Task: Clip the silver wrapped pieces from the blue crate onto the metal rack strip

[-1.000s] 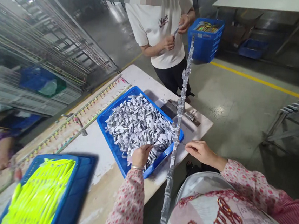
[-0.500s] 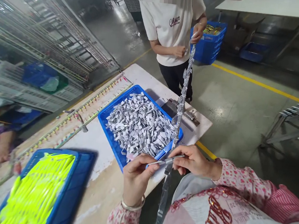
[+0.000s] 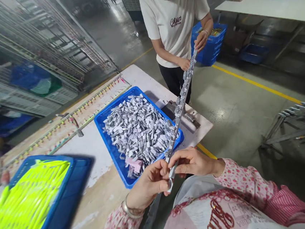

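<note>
- Far left: metal racks (image 3: 41, 39) behind a clear sheet, blurred; can't tell what's on them.
- Bottom left: blue tray (image 3: 72, 189) on the table (image 3: 103, 149), filled w/ neon-yellow strips (image 3: 31, 196).
- Along table's left edge: long rail (image 3: 88, 104) w/ small coloured pegs, running diagonally away.
- Centre: second blue tray (image 3: 107, 139) heaped w/ small silver-white tags (image 3: 137, 131); one pinkish tag near its front corner.
- Just beyond that tray: flat metal clamp (image 3: 190, 116) lying on table.
- Left hand (image 3: 149, 184), bracelet at wrist, floral sleeve: fingers closed narrow, pinching the lower part of the long metal strip (image 3: 182, 96) just off the table's near edge, beside tray's front corner.
- Strip runs from those hands up & away, over tray's right corner, to the person opposite; tags are clipped along it. Its bottom end hangs below left hand.
- Right hand (image 3: 191, 161): touching left, thumb & forefinger closed on a small tag at the strip; other fingers curled.
- Opp. side: co-worker in white T-shirt (image 3: 174, 26), one hand (image 3: 201, 41) holding strip's top end, other hand (image 3: 184, 63) just below, by the strip.
- Behind co-worker: stacked blue crates (image 3: 210, 44) on floor; yellow line (image 3: 257, 85) across the concrete.
- Far right: grey metal frame (image 3: 297, 121) lying on the floor; white table (image 3: 273, 5) at top.
</note>
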A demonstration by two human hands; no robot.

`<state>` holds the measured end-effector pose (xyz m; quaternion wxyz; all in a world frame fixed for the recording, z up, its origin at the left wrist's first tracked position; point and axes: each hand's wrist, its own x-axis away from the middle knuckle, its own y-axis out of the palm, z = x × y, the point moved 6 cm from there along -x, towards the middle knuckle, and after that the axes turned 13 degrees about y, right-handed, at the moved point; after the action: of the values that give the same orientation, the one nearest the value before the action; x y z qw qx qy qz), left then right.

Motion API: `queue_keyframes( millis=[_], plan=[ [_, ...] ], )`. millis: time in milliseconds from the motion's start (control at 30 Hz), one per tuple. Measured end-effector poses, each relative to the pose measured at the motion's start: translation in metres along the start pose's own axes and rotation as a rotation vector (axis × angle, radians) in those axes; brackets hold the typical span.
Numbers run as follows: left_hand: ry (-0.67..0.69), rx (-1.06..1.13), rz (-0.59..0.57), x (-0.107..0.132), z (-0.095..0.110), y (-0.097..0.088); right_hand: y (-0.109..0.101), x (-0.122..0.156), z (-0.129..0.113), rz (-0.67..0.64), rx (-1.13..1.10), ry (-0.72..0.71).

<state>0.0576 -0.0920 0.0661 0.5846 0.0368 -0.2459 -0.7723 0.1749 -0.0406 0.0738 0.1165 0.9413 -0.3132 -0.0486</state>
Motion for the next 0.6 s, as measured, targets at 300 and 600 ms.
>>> queue_keyframes(
  millis=[300, 600],
  plan=[
    [0.513, -0.366, 0.545, 0.0, 0.026, -0.072, -0.036, 0.006, 0.044, 0.618, 0.536, -0.057],
    [0.585, -0.622, 0.591, -0.019, 0.014, -0.094, -0.009, -0.041, 0.099, 0.504, 1.195, 0.139]
  ],
)
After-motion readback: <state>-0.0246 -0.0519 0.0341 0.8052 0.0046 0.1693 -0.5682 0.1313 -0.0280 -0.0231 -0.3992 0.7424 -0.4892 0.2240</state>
